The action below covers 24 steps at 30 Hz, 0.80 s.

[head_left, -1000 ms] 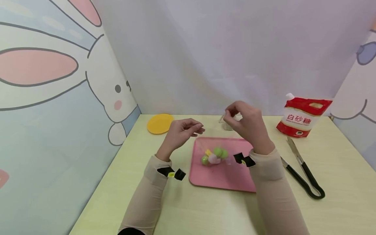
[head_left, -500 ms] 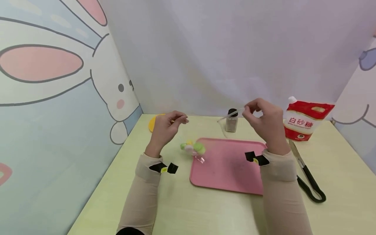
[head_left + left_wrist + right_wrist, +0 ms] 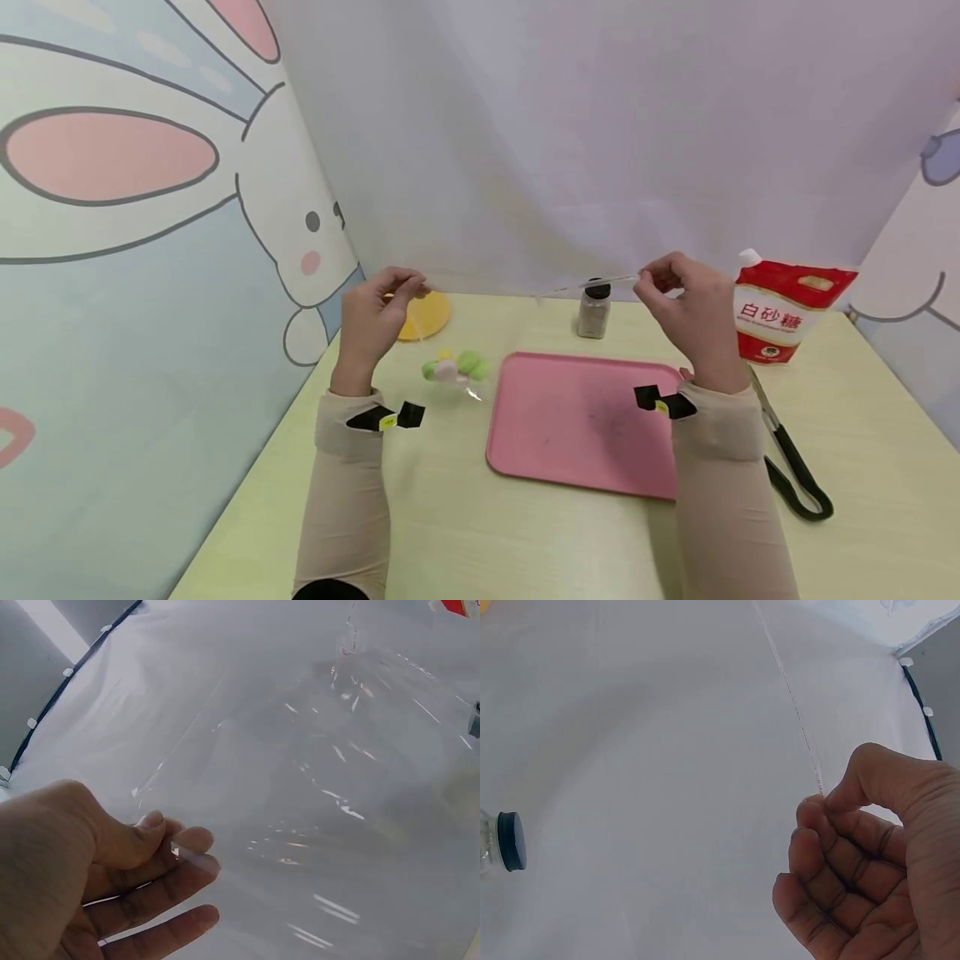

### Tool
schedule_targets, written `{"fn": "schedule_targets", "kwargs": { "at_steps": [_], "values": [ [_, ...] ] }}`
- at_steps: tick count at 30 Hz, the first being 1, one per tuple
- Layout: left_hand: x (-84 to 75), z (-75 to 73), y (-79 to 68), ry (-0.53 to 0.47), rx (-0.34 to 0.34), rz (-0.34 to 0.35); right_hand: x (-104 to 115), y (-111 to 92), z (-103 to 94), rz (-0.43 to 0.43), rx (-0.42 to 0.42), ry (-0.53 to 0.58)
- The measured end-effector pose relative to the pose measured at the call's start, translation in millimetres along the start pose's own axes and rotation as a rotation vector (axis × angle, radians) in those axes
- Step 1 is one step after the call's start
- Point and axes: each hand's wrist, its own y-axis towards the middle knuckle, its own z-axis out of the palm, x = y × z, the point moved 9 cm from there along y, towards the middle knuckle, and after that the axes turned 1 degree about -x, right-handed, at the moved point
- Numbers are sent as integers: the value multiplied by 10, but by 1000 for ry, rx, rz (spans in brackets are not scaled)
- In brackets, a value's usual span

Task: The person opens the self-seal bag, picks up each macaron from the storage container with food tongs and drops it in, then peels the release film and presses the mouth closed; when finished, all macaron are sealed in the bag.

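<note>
My left hand (image 3: pixel 375 321) pinches the edge of a clear plastic bag (image 3: pixel 330 795) between thumb and fingers. Green, white and yellow pieces (image 3: pixel 453 367) sit low in the bag, left of the pink tray (image 3: pixel 573 425). My right hand (image 3: pixel 693 312) pinches the end of a thin clear strip (image 3: pixel 585 287) with fine red print. In the left wrist view the strip runs to the bag's far corner. The strip stretches up from the thumb and forefinger of my right hand (image 3: pixel 870 855) in the right wrist view.
A small jar (image 3: pixel 593 312) with a black lid stands behind the tray. At the right are a red and white sugar pouch (image 3: pixel 783 310) and black-handled tongs (image 3: pixel 798 467), partly behind my forearm. A yellow plate (image 3: pixel 431 317) lies at the back left.
Both hands have drawn apart, the left going left and up, the right going right. The bag has swung left from over the tray, and a longer length of strip now shows between the hands.
</note>
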Motion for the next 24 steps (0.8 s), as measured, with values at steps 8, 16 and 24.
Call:
{"fn": "schedule_targets", "kwargs": {
  "at_steps": [8, 16, 24],
  "values": [
    [81, -243, 34, 45, -97, -41, -371, -72, 179, 150, 106, -50],
    [143, -335, -28, 66, -128, -99, -1000, -583, 721, 368, 518, -88],
    [108, -310, -15, 74, -95, -64, -1143, -1017, 1173, 293, 1006, -167]
  ]
}}
